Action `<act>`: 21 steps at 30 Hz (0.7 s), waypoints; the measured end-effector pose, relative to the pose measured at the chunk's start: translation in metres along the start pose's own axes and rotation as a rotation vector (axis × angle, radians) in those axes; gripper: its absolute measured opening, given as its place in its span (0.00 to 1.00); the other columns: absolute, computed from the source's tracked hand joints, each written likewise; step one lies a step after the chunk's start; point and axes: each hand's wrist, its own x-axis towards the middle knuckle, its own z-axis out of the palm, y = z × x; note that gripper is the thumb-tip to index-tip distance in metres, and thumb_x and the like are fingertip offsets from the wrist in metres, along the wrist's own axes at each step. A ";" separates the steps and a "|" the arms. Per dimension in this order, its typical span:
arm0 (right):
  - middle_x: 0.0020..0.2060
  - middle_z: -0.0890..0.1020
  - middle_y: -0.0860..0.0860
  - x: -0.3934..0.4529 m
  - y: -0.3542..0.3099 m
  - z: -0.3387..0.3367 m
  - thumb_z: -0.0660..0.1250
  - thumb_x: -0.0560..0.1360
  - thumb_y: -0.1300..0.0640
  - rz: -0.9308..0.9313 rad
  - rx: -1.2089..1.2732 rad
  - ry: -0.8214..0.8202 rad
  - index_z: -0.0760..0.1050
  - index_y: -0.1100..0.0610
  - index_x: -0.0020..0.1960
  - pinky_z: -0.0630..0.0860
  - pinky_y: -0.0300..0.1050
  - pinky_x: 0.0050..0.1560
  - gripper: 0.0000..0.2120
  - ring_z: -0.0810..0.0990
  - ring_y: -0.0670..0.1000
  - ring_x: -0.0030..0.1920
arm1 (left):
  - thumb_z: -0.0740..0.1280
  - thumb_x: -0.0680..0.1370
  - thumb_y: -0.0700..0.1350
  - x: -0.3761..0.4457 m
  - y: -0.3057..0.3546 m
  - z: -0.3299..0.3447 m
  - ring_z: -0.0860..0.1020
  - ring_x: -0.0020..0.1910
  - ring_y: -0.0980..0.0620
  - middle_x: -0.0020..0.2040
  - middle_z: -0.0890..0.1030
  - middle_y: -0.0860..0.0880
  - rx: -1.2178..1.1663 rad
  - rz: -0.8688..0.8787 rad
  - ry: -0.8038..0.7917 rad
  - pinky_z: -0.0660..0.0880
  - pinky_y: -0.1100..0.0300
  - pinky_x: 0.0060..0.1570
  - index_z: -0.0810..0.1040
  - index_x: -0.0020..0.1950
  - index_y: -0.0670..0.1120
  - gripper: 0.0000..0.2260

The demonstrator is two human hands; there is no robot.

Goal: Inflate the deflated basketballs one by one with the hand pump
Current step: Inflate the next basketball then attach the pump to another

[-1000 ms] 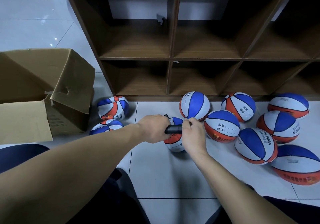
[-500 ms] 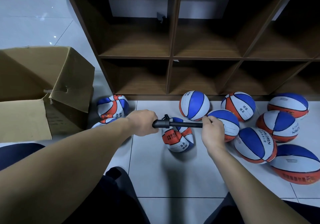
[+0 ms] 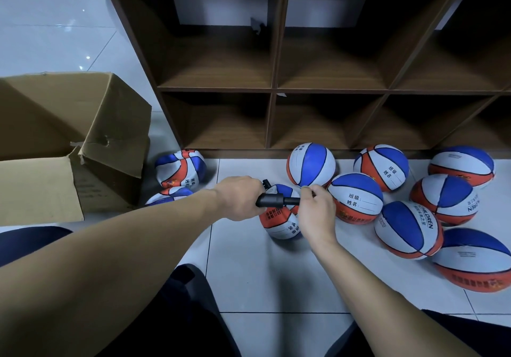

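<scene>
Both hands grip pump (image 3: pixel 272 200), left hand (image 3: pixel 240 198), right hand (image 3: pixel 317 213); basketball (image 3: pixel 280 220) beneath

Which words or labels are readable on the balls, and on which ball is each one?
"班级" and "姓名": white panel of the ball right of the hands.
"班级 姓名": ball by the shelf.
"CHILDREN": front right ball.
Print on the ball under the pump, the left ball and the others: too blurred.
</scene>
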 end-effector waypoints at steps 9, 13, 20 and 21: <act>0.34 0.73 0.51 -0.005 -0.004 0.008 0.61 0.84 0.57 -0.029 -0.036 -0.037 0.68 0.57 0.37 0.68 0.50 0.39 0.16 0.70 0.53 0.37 | 0.67 0.81 0.54 0.001 0.019 -0.004 0.76 0.37 0.48 0.38 0.76 0.52 -0.001 0.039 0.016 0.64 0.57 0.31 0.77 0.43 0.49 0.11; 0.33 0.72 0.51 -0.004 -0.005 0.006 0.61 0.84 0.57 -0.031 -0.058 -0.072 0.67 0.58 0.38 0.67 0.50 0.38 0.16 0.69 0.52 0.36 | 0.68 0.80 0.56 0.000 0.015 -0.002 0.78 0.40 0.45 0.37 0.77 0.52 -0.010 0.047 0.012 0.68 0.56 0.34 0.76 0.43 0.48 0.13; 0.32 0.70 0.51 0.022 0.008 -0.028 0.62 0.81 0.59 0.060 -0.017 -0.005 0.67 0.57 0.35 0.64 0.51 0.38 0.16 0.66 0.53 0.36 | 0.69 0.80 0.56 0.001 -0.021 -0.004 0.80 0.41 0.49 0.39 0.80 0.54 0.011 -0.017 -0.037 0.72 0.57 0.36 0.81 0.49 0.53 0.08; 0.32 0.69 0.51 0.026 0.009 -0.033 0.62 0.81 0.60 0.064 -0.011 0.002 0.65 0.56 0.35 0.63 0.51 0.39 0.16 0.65 0.53 0.36 | 0.69 0.80 0.57 0.000 -0.027 -0.005 0.80 0.41 0.50 0.39 0.80 0.54 0.007 -0.027 -0.047 0.74 0.57 0.37 0.81 0.49 0.53 0.08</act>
